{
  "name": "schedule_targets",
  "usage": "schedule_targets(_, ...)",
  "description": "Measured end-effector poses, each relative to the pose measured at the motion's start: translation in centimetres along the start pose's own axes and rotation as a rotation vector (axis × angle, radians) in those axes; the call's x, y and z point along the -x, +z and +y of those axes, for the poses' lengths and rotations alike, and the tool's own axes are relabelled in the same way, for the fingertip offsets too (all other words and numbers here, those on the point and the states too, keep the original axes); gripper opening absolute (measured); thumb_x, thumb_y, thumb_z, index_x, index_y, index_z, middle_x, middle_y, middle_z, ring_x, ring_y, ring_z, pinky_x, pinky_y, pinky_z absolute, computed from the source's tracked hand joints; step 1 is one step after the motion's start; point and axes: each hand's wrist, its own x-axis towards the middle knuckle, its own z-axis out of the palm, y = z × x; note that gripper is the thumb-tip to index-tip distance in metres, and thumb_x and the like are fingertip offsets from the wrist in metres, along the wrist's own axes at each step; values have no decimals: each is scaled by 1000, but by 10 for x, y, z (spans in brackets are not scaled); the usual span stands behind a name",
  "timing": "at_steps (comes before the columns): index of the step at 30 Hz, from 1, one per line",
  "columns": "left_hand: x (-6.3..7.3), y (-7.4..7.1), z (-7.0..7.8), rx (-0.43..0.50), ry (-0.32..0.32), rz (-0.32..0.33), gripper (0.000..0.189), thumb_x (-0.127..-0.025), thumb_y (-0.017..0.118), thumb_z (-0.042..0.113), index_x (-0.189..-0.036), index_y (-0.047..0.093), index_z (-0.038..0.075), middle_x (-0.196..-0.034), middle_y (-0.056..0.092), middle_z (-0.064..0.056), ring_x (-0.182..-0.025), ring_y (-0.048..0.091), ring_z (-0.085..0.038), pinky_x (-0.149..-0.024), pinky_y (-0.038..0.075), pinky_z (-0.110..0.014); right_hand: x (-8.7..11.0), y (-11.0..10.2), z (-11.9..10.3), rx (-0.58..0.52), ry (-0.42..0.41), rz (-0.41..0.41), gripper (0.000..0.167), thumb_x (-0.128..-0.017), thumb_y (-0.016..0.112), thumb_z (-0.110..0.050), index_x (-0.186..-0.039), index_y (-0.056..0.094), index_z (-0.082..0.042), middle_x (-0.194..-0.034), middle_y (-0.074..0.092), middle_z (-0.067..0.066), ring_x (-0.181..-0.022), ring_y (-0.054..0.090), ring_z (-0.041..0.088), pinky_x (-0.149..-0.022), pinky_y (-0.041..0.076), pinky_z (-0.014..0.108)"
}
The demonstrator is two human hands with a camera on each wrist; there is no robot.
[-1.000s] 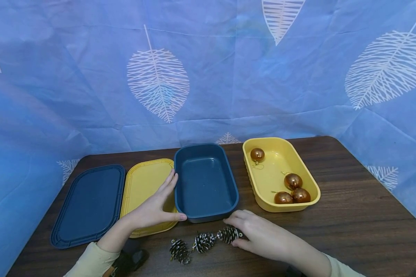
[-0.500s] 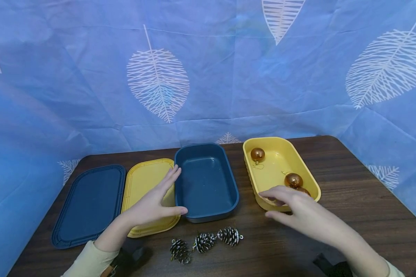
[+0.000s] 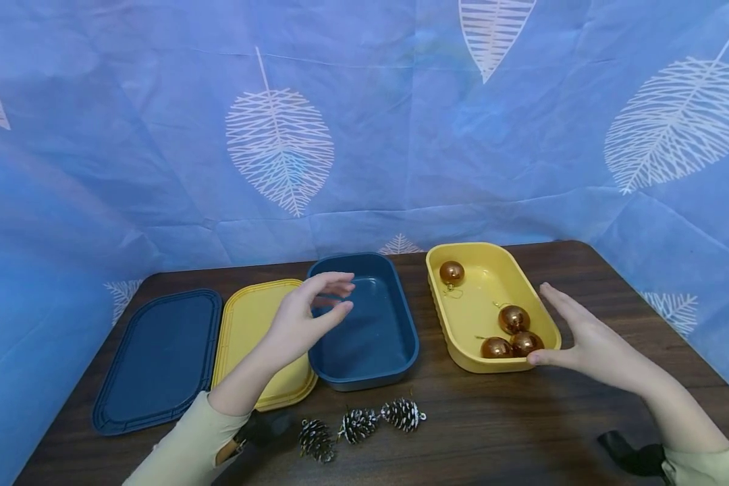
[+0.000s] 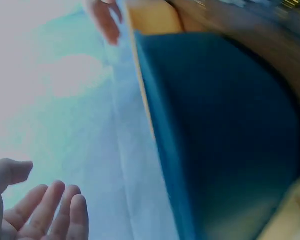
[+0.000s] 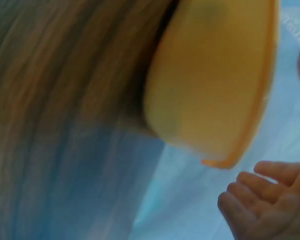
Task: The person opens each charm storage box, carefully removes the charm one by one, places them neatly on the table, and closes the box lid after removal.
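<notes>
- Yellow box (image 3: 475, 307) sits just left of our right grip (image 3: 589, 347), with four copper-coloured baubles (image 3: 514, 319) inside it.
- Our right grip stands wide, thumb and fingers spread about the box's near right corner; we cannot tell whether they touch the rim.
- Our left grip (image 3: 300, 324) is narrower, fingers bent and thumb apart, above the blue box (image 3: 370, 331).
- We see three pinecones (image 3: 358, 426) on the surface (image 3: 492, 432), nearer us than the left grip.

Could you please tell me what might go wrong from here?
The right hand is at the right side of the yellow container; tilting it could send the loose copper-coloured baubles rolling. The pine cones lie loose on the table near the left sleeve, so a low sweep might scatter them.
</notes>
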Motion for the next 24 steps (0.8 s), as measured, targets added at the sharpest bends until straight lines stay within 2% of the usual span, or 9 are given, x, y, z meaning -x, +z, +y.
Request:
schedule_targets(4, -11, 8, 15, 37, 12, 14, 31, -93, 63, 17, -124, 60, 15, -112, 63, 1, -102, 58, -11, -85, 50, -32, -2, 1, 7, -40, 28, -83, 117, -76, 80, -37, -153, -4, -9, -154, 3, 29, -132, 16, 58, -89, 27, 73)
schedule_targets(7, -18, 17, 25, 56, 18, 13, 28, -94, 63, 16, -122, 62, 14, -111, 63, -2, -99, 58, -11, -83, 51, -32, -4, 3, 10, -43, 27, -122, 113, -79, 78, -36, -153, -2, -6, -154, 3, 30, -131, 18, 57, -90, 30, 71)
schedule_targets(11, -24, 34, 35, 79, 8, 5, 26, -93, 63, 15, -119, 63, 14, -108, 62, 0, -96, 57, -10, -81, 51, -30, -5, 3, 12, -11, 28, -138, 109, -81, 75, -39, -152, 2, -1, -153, 5, 29, -128, 26, 57, -90, 36, 66)
schedule_targets(18, -34, 81, 51, 160, -9, -69, 23, -90, 63, 9, -114, 64, 10, -104, 63, 1, -88, 57, -6, -77, 50, -22, -5, 4, 15, 19, 36, -132, 111, -78, 77, -41, -152, 4, -1, -154, 5, 28, -125, 29, 58, -88, 39, 65)
schedule_targets(24, -41, 128, 55, 195, -24, -167, 23, -89, 64, 9, -112, 65, 8, -97, 63, 5, -84, 57, 1, -75, 49, -15, -5, 7, 15, 20, 29, -130, 110, -79, 77, -40, -151, 4, 0, -153, 4, 29, -125, 30, 57, -88, 39, 64)
